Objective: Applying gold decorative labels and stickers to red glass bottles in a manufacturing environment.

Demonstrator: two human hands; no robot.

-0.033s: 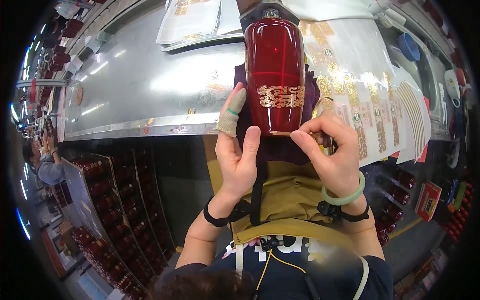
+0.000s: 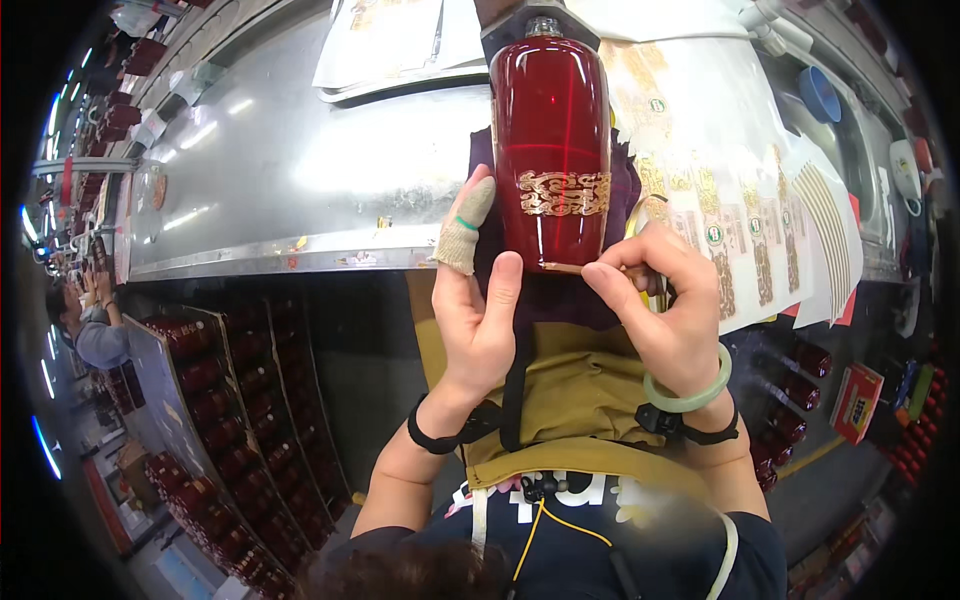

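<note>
A dark red glass bottle [image 2: 548, 110] lies on its side, its neck away from me and its base toward me. A gold patterned band [image 2: 565, 193] runs across its lower part. My left hand [image 2: 478, 310] is at the bottle's left side, thumb and fingers apart, with a cloth finger cover [image 2: 462, 228]; whether it touches the glass I cannot tell. At the base's right corner, my right hand [image 2: 665, 295] pinches the end of a thin gold strip [image 2: 560, 267] that lies along the base edge. Dark purple cloth [image 2: 622, 190] is under the bottle.
Sheets with gold decals [image 2: 740, 220] cover the right of the metal table [image 2: 300, 170]. A blue bowl [image 2: 818, 95] stands at the far right. Papers on a tray [image 2: 385, 45] lie at the back. Racks of red bottles [image 2: 235, 420] stand below left; another person [image 2: 95, 325] is far left.
</note>
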